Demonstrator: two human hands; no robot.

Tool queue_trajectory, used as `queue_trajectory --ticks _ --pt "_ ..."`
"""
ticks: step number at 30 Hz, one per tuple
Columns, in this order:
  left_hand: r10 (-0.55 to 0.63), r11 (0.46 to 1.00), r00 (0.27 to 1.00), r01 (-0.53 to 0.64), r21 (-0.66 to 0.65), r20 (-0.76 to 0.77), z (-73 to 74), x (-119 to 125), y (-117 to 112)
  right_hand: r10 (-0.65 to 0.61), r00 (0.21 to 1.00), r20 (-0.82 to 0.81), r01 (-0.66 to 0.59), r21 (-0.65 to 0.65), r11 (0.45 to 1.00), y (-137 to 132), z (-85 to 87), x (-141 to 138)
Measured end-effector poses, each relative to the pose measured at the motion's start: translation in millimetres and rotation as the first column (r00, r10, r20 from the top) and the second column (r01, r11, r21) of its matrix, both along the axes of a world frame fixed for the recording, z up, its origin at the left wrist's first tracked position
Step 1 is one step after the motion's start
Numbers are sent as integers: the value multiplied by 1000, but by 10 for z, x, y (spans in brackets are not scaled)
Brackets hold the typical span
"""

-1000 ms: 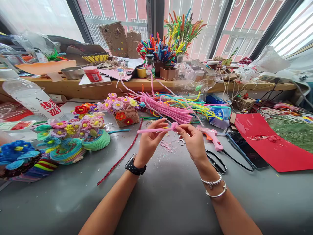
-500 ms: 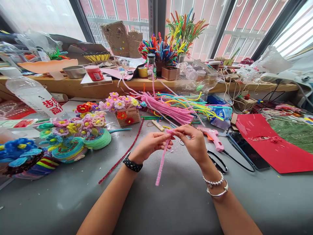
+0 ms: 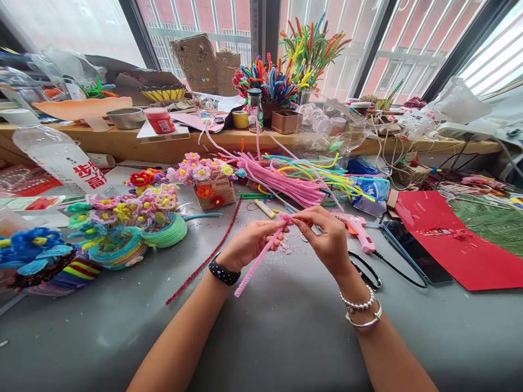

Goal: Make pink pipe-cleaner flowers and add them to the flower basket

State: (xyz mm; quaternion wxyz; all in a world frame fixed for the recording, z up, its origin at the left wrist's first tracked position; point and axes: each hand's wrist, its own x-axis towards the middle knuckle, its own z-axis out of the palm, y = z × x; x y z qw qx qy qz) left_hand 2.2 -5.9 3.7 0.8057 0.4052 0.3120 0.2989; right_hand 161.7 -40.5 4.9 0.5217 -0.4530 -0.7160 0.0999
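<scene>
A pink pipe cleaner is held above the grey table, its top end bent into a small fuzzy cluster and its straight tail slanting down to the left. My left hand pinches it just below the cluster, with a black dotted band on the wrist. On the other side, the thumb and forefinger of my right hand close on the cluster's right edge. Behind my hands lies a thick bundle of pink pipe cleaners. A dark red tinsel stem curves along the table beside my left forearm.
Pipe-cleaner flower pots crowd the left side, near a water bottle. To the right are a pink glue gun, black-handled scissors, a phone and a red sheet. A cluttered wooden ledge runs along the back.
The pipe cleaner's loose tail has swung to the left and now slants more. Both hands keep their pinch on the bent end, with only slight finger movement.
</scene>
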Motion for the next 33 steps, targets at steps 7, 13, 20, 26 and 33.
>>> queue_trajectory --ticks 7,13,20,26,33 --pt "33 999 999 -33 -42 7 -14 12 -5 -63 998 18 62 69 996 -17 -28 -46" --pt "20 999 1000 -19 -38 18 26 35 -37 -213 972 100 171 323 931 -25 -109 -127" --pt "200 976 972 -187 109 -120 -25 50 -28 -211 975 71 195 191 962 39 -169 -121" --pt "252 931 946 -180 317 -203 -44 71 -42 -145 988 50 137 133 982 56 -154 -96" --pt "222 925 953 -139 353 -207 -33 80 -58 -110 992 55 103 109 989 60 -137 -75"
